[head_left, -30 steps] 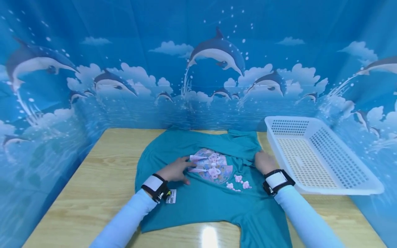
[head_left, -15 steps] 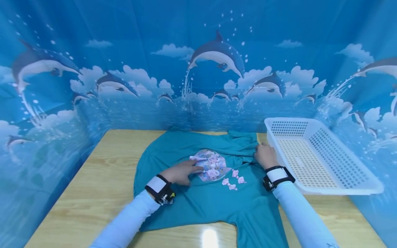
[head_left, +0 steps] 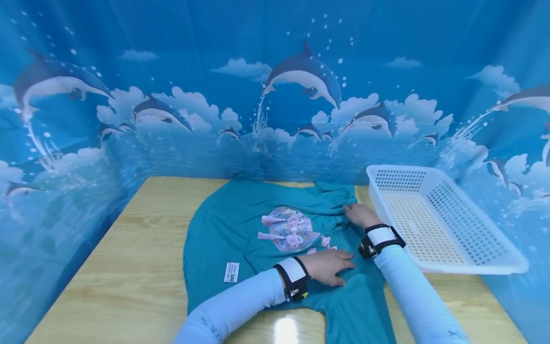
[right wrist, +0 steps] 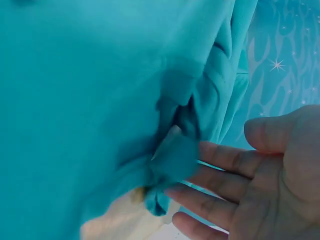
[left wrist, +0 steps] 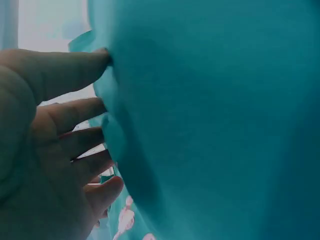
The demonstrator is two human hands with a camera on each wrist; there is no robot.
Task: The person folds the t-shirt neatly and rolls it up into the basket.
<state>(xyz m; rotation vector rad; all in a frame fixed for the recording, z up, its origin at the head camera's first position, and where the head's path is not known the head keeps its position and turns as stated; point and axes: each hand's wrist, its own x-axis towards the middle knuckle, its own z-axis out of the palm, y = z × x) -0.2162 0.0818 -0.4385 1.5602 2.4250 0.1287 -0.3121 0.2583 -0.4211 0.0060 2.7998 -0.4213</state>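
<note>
A teal long-sleeved shirt [head_left: 223, 215] lies spread out, one sleeve [head_left: 358, 315] running towards the near edge. On its front are a round lilac patch [head_left: 279, 243] with tassels and small pink flower trims [head_left: 325, 241], partly covered by my left hand [head_left: 328, 267]. That hand rests on the cloth below the trims, fingers spread; the left wrist view has its fingertips right at the fabric. My right hand [head_left: 361, 215] is at the bunched cloth on the shirt's right side. In the right wrist view its fingers [right wrist: 215, 205] are extended, their tips touching a fold [right wrist: 175, 155].
A white perforated plastic basket [head_left: 477, 229] stands at the right, close to my right forearm. Near the shirt's left edge is a white label [head_left: 231, 272]. The wooden table [head_left: 124, 248] backs onto a blue dolphin-print curtain [head_left: 193, 157].
My left hand has left the patch and moved right and nearer, below the flower trims, uncovering the tassels and label. My right hand has shifted slightly left, its fingers loosening.
</note>
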